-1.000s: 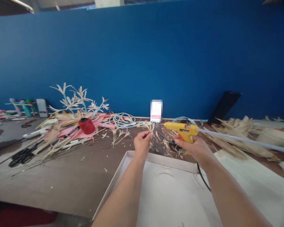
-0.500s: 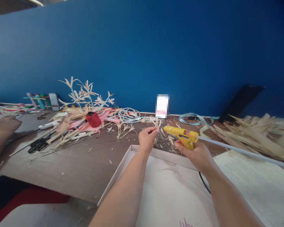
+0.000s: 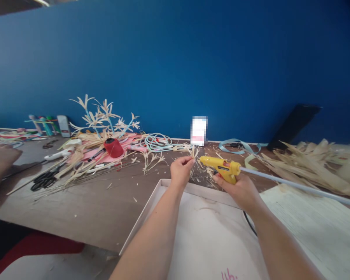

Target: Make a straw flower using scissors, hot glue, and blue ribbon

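Currently left hand pinching pale flower-shaped dried-leaf piece, right hand wrapped round yellow plastic glue gun, tip just beside piece. Both over brown bench, near shallow white box.

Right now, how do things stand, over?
Left fingers: pinching pale papery strips. Right fingers: gripping yellow plastic glue gun, aimed toward strips. Close below: shallow white open-topped box.

The left hand pinches a pale husk flower while the right hand grips a yellow glue gun, nozzle just beside the left fingertips.
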`<state>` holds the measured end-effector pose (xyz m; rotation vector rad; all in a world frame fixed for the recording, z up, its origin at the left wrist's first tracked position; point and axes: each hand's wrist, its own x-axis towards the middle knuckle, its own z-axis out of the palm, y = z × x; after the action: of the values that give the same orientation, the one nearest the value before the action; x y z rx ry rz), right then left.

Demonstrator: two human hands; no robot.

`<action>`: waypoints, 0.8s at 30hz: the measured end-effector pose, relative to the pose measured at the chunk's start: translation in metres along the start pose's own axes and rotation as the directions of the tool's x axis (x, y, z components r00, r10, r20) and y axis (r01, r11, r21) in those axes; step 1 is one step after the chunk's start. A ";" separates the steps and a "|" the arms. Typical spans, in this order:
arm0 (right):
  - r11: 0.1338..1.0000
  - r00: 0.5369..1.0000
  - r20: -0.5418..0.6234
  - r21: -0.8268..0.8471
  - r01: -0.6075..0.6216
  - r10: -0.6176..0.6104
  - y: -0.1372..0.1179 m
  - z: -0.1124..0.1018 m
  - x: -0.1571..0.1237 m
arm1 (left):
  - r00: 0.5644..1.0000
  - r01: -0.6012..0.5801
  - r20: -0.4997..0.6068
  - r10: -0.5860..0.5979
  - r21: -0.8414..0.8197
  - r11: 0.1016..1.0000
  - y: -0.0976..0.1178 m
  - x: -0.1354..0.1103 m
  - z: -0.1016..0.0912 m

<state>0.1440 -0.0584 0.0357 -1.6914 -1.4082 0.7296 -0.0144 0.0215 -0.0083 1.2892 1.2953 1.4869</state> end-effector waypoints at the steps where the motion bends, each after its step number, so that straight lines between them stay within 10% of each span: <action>1: 1.000 1.000 -0.015 0.006 -0.001 0.001 0.000 0.001 -0.001 | 1.000 0.000 0.000 0.000 0.004 1.000 0.001 0.000 0.000; 24: 0.998 1.000 -0.013 -0.051 -0.028 0.027 -0.001 -0.003 0.001 | 1.000 -0.023 0.007 0.023 0.034 0.999 0.004 -0.001 -0.001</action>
<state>0.1464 -0.0581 0.0387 -1.7550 -1.4087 0.7030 -0.0146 0.0194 -0.0046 1.3342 1.3105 1.4809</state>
